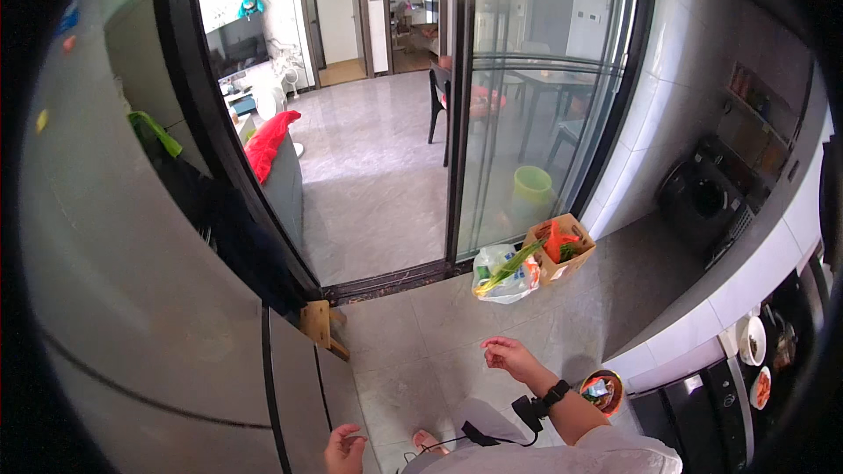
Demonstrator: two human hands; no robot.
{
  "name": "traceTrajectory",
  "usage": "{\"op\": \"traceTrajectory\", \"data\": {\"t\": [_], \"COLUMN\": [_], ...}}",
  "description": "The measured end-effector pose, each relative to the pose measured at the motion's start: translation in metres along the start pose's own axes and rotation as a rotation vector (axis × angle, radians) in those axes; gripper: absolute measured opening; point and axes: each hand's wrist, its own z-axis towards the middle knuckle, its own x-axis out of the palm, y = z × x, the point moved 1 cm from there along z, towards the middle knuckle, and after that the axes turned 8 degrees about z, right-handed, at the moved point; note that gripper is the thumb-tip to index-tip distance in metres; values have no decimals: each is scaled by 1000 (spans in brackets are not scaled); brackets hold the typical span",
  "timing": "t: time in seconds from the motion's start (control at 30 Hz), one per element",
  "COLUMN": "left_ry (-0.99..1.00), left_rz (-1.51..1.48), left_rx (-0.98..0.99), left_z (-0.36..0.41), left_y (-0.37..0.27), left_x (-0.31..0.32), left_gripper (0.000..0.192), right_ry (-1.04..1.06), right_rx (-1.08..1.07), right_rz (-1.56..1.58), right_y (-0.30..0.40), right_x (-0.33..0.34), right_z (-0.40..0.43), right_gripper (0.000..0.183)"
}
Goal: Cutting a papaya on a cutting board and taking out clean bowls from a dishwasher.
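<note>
My right hand (507, 357) hangs in the air over the grey floor tiles, fingers loosely curled and nothing in them; a black strap with a small device circles its wrist. At the bottom, beside a grey cabinet door, my left hand (345, 449) is partly visible, its fingers bent and apart, holding nothing. Beyond the right hand, a white plastic bag (504, 286) with long green stalks (510, 270) on it leans beside a cardboard box (566, 266) of vegetables and a red bag (558, 240). A bin (612, 395) with waste stands below the right forearm.
A glass sliding door (527, 112) stands behind the box, with an opening to a living room at its left. A wooden stool (316, 324) is by the door frame. On the right counter sit a white bowl (752, 341) and a dish of orange-red food (761, 388).
</note>
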Motion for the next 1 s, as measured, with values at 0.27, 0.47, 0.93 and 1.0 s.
{"op": "traceTrajectory", "data": {"t": [0.27,0.47,0.93,1.0], "left_ry": [-207,-103,68,73], "left_rz": [35,44,102,136], "left_rx": [-185,-182,-89,-94], "left_z": [183,366,693,736], "left_y": [-22,-57,-123,-129], "left_x": [-13,6,17,9], "left_gripper": [22,28,25,24], "right_ry": [-51,-4,-16,-85], "right_rx": [42,48,-100,-115], "right_rz": [-60,-31,1,6], "right_y": [49,143,268,271], "right_x": [11,57,99,106], "right_z": [194,354,607,624], "right_gripper": [19,15,13,13]}}
